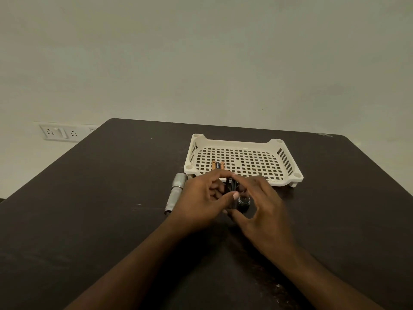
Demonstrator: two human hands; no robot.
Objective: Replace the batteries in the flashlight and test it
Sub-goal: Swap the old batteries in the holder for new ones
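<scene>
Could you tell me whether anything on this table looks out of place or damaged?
Nothing looks damaged. The silver flashlight body lies apart on the table, its cap standing separately, as expected mid-change.

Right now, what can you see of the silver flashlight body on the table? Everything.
The flashlight body is a silver, metal-looking tube lying flat on the dark table, left of the left hand and just off the white tray's front-left corner. Its wider, faceted head end points away toward the tray; the narrower barrel runs toward the camera and ends in what looks like an open mouth. A ring marks where head meets barrel. Whether the left hand touches it cannot be told.
</scene>
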